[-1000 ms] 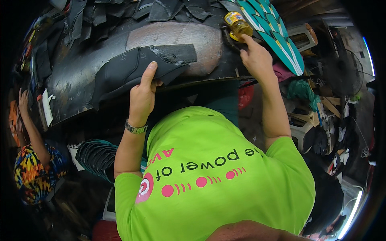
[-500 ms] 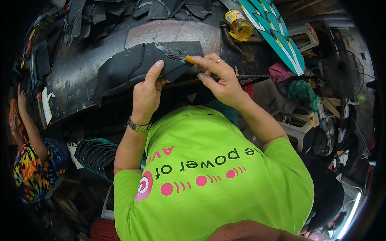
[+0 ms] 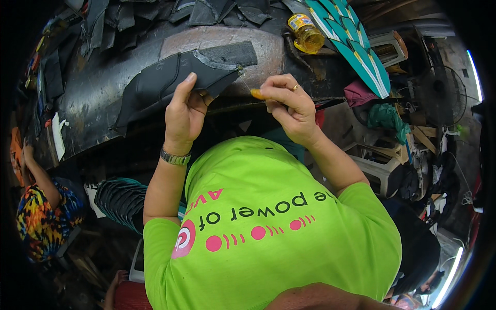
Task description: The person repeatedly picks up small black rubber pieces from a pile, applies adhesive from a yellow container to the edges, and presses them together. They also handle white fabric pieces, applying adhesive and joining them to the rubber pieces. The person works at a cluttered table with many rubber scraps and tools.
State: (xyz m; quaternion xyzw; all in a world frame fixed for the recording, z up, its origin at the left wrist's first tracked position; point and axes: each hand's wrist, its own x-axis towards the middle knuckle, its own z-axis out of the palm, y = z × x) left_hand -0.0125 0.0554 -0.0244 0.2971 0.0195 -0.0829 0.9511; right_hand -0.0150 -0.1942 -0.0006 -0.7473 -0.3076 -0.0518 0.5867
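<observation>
A black shoe upper (image 3: 170, 77) with stitched seams lies at the near edge of the dark worktable, its right end raised. My left hand (image 3: 185, 111) grips its near edge, thumb in front and fingers mostly behind. A grey strip with a shiny, wet-looking edge runs along the upper's right end. My right hand (image 3: 292, 106) is curled to the right of the upper, apart from it. At its index fingertip sits an amber-yellow tip (image 3: 257, 94); whether this is a coating or a small piece cannot be made out. A thin glue thread (image 3: 245, 80) stretches between it and the upper.
An open jar (image 3: 308, 36) of yellow glue lies tilted near the back right. Beside it are teal pieces with white stripes (image 3: 356, 46). Black cut pieces (image 3: 119, 20) cover the back. A co-worker's arm (image 3: 44, 173) shows at far left; a fan (image 3: 442, 95) stands right.
My right hand has pulled away from the upper's edge, toward the right and nearer me, drawing out a thread. My left hand has shifted slightly left, and the upper has tilted.
</observation>
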